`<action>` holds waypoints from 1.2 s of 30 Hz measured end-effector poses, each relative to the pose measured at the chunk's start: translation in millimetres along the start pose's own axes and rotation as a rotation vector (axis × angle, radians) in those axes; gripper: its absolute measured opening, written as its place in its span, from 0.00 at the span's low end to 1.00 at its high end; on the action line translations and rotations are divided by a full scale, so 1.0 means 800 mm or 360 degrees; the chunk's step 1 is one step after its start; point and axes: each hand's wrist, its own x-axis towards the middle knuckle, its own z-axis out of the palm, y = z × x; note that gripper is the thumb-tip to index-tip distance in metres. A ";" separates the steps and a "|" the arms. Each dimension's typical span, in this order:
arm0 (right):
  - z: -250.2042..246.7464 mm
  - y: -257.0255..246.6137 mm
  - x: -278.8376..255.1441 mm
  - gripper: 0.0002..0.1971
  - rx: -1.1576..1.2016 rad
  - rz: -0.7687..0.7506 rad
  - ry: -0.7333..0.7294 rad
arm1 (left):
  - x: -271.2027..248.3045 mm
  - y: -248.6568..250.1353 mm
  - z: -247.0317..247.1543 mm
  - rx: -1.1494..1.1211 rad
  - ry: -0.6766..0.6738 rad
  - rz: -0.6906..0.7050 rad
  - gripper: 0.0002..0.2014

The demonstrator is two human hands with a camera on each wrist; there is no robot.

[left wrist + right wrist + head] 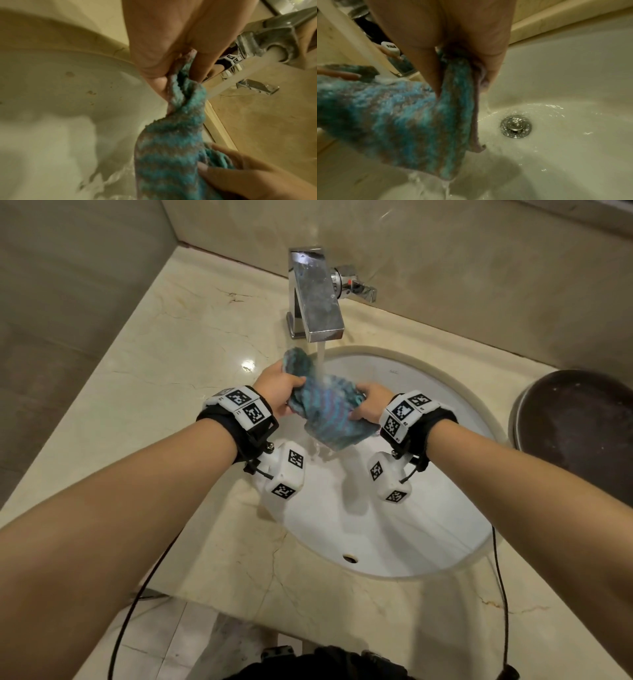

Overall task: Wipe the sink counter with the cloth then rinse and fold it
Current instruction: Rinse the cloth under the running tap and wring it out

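Observation:
A blue and grey striped cloth (325, 412) hangs over the white sink basin (428, 529), stretched between both hands under running water from the chrome faucet (317, 299). My left hand (279, 392) grips its left end, thumb and fingers pinching the bunched fabric (181, 83). At the other end my right hand (371, 405) pinches the cloth's edge (458, 83). Water drips off the cloth's lower corner (447, 175) into the basin and runs to the drain (516, 126).
The beige marble counter (178, 344) surrounds the sink. A dark round tray (579, 433) sits at the right on the counter. The faucet's lever handle (359, 287) points right. Tiled walls stand close behind and to the left.

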 end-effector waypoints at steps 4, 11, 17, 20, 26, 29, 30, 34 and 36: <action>-0.005 0.015 0.004 0.18 0.0021 0.0222 0.0289 | -0.002 -0.001 -0.003 -0.0013 0.0028 -0.0024 0.19; -0.005 0.011 0.009 0.30 0.1100 0.0458 0.0292 | -0.001 -0.003 0.001 0.0059 0.0101 -0.0110 0.17; 0.008 -0.016 0.002 0.24 0.1558 0.0372 0.0086 | -0.013 -0.003 0.009 -0.0084 -0.0113 -0.0222 0.19; 0.024 -0.034 -0.006 0.24 0.1691 0.0300 -0.0031 | -0.018 -0.002 0.016 -0.0132 -0.0245 -0.0241 0.20; 0.025 -0.047 -0.002 0.23 0.1717 0.0291 0.0024 | -0.026 -0.004 0.022 -0.0240 -0.0461 -0.0208 0.20; 0.034 -0.057 -0.016 0.21 0.1867 0.0208 -0.0150 | -0.017 -0.001 0.013 -0.0351 -0.0318 -0.0162 0.20; 0.037 -0.057 -0.018 0.21 0.1910 0.0179 -0.0228 | -0.014 -0.002 0.010 -0.0383 -0.0273 -0.0161 0.19; 0.038 -0.065 -0.005 0.22 0.1896 0.0251 -0.0123 | -0.020 -0.006 0.019 -0.0312 -0.0398 -0.0226 0.18; 0.037 -0.067 0.002 0.24 0.1811 0.0309 -0.0048 | -0.027 -0.005 0.025 -0.0285 -0.0486 -0.0243 0.21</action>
